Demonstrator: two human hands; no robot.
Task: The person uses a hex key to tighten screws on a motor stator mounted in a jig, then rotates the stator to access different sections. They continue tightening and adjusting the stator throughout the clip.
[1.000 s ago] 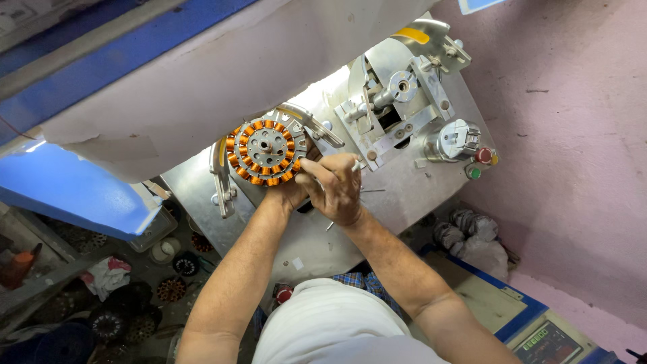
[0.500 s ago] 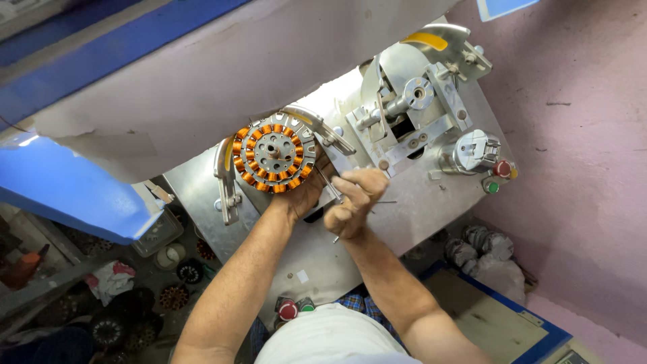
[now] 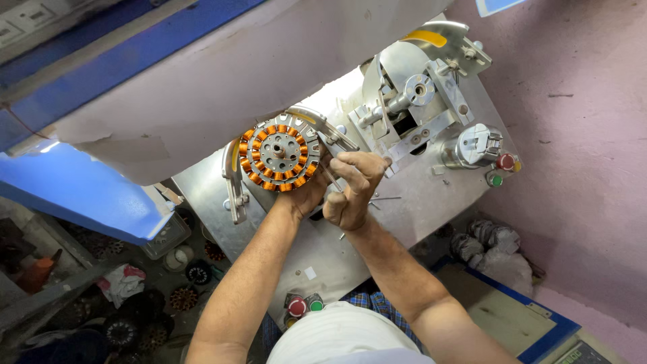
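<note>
- Stator point(image 3: 278, 149), the round steel core ringed with copper-orange wire coils, sits just left of the frame's centre, clamped on the grey metal machine table point(image 3: 431, 202) under a curved metal guard point(image 3: 232, 182).
- Nearest the camera, low in the frame, are the person's white cap point(image 3: 337, 337) and both forearms reaching upward.
- Left hand point(image 3: 306, 195) lies against the stator's lower right edge, fingers curled round its rim and grasping it.
- Right hand point(image 3: 354, 189), just right of the left one and touching it, is clenched around a thin metal rod point(image 3: 330, 176) whose tip points at the coils.
- Judging by its look, the stator is heavy and rigid in its steel core, but the thin enamelled wire is delicate and easily nicked; it is best taken by the outer steel rim or hub, not by the coils.
- Farther up and right stands the winding head point(image 3: 411, 94) with a red button point(image 3: 505, 162) and a green button point(image 3: 497, 180) beside it.
</note>
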